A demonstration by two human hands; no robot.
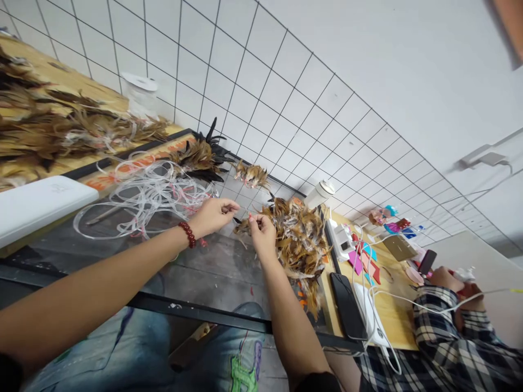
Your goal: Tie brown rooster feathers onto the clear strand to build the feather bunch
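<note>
Head view, sole view: we listed the left hand (214,213), thumb and fingers drawn near each other, though we could not tell whether a fine strand lay between them; and the right hand (262,234), thumb and forefinger pinched together on a small pinkish piece (250,215), over the dark tabletop (220,277), just beside the large feather heap (296,234). State of the work: we judged it midway, the pinkish piece unfinished in the fingers. Apparently gathered: one small feather bunch (251,175) beyond the hands and one dark-tipped feather bunch (202,155) behind the tangled clear tubing (151,190). Apparently left: the large heap, though we could not tell how much of it was loose or bound, and the long feather pile (44,128) at far left. Markings: one white slab (36,212) bore a faint grey mark, too small for us to read; on the phone (347,305), its dark face up, and the white bottle (320,193), we found no legible brand, label or writing.
</note>
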